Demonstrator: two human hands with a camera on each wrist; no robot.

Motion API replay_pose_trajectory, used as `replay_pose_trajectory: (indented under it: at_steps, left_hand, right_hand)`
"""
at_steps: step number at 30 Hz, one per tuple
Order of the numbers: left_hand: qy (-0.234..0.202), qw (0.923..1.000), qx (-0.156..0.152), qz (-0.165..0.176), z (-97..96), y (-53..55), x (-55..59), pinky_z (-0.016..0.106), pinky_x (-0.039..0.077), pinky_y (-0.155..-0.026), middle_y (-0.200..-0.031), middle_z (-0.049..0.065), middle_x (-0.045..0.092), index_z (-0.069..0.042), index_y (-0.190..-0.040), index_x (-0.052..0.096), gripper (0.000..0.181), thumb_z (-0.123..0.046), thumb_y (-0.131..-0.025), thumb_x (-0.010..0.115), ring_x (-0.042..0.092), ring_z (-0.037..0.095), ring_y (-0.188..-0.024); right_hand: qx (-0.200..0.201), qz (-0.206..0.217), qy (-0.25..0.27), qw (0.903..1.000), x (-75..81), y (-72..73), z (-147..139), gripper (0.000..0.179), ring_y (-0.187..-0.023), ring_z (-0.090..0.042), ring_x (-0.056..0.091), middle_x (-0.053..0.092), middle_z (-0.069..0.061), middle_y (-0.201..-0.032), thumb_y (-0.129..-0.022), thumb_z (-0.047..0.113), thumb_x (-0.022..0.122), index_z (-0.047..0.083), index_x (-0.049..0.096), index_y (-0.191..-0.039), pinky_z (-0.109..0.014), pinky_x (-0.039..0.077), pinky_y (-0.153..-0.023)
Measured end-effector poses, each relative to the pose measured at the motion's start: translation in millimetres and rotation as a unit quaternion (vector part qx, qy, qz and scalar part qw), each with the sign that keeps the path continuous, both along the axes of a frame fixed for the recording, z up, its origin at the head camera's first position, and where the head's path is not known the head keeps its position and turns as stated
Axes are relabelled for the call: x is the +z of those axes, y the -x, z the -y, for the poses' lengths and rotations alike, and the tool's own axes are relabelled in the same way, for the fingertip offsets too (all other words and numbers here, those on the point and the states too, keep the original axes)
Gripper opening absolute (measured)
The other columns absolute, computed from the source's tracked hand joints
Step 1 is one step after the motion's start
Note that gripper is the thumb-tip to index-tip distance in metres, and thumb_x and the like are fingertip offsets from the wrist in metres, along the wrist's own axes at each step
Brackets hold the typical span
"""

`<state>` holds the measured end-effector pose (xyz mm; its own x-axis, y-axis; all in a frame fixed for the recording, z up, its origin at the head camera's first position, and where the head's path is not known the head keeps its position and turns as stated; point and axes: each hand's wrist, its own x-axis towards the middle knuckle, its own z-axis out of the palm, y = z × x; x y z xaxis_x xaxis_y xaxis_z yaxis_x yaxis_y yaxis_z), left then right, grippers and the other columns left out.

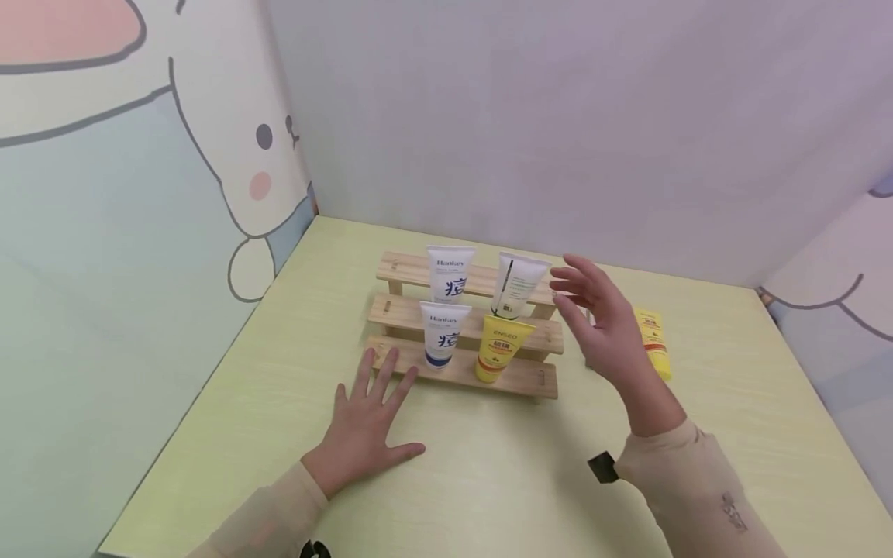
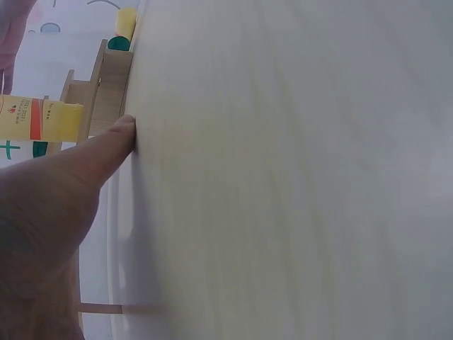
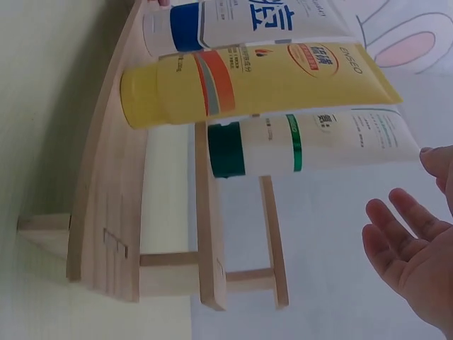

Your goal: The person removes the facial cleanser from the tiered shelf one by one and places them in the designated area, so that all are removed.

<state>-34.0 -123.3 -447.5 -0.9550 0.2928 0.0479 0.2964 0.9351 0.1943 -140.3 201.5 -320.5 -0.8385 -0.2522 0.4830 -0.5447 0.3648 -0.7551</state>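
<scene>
A three-step wooden rack [image 1: 398, 310] bears squeeze tubes standing on their caps. My left hand [image 1: 363, 426] lies with spread fingers in front of its left end, fingertips at the lowest step. On that step stand a white tube with a blue cap [image 1: 443, 333] and a yellow tube [image 1: 502, 349]. Behind them, on the middle step, are another white tube [image 1: 449, 271] and a white tube with a green cap [image 3: 318, 145]. My right hand [image 1: 603, 325] hovers beside this green-capped tube, fingers loosely bent and holding nothing; its thumb tip is close to the tube's top edge.
A yellow tube [image 1: 652, 341] lies on the pale table [image 1: 488, 480] right of the rack. Beside it, another tube is mostly hidden behind my right hand. A plain curtain [image 1: 558, 139] hangs behind the table, and cartoon-printed walls [image 1: 105, 310] flank it.
</scene>
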Motion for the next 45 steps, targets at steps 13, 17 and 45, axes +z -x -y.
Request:
replay_pose_trajectory:
  at_steps: [13,17,45]
  left_hand:
    - [0.002,0.9999,-0.001,0.014,-0.3,-0.1,2.3,0.084,0.039,-0.100,-0.177,0.015,0.008,-0.024,-0.168,0.026,0.110,-0.075,-0.082,0.072,0.005,0.051,-0.161]
    - [0.003,1.0000,0.001,0.007,-0.1,0.0,1.8,0.084,0.040,-0.099,-0.177,0.015,0.009,-0.024,-0.168,0.027,0.110,-0.075,-0.081,0.073,0.006,0.051,-0.161]
    - [-0.007,0.9999,0.000,0.009,-0.2,-1.5,2.5,0.085,0.039,-0.099,-0.177,0.014,0.009,-0.024,-0.168,0.027,0.110,-0.073,-0.081,0.074,0.006,0.050,-0.161]
  right_hand:
    - [0.028,0.011,0.051,0.9982,-10.5,21.6,32,0.052,-0.096,-0.001,0.065,0.068,-0.026,-0.104,-0.098,-0.012,0.061,-0.001,0.050,-0.148,-0.012,0.052,-0.089]
    - [0.023,0.017,0.066,0.9974,-11.3,20.8,34,0.049,-0.100,-0.001,0.066,0.069,-0.032,-0.113,-0.100,-0.011,0.059,0.001,0.051,-0.147,-0.012,0.053,-0.088]
    - [-0.145,0.109,0.244,0.9526,24.0,5.8,-104,0.053,-0.099,-0.010,0.068,0.071,0.004,-0.120,-0.104,0.004,0.059,0.019,0.042,-0.151,-0.010,0.056,-0.084]
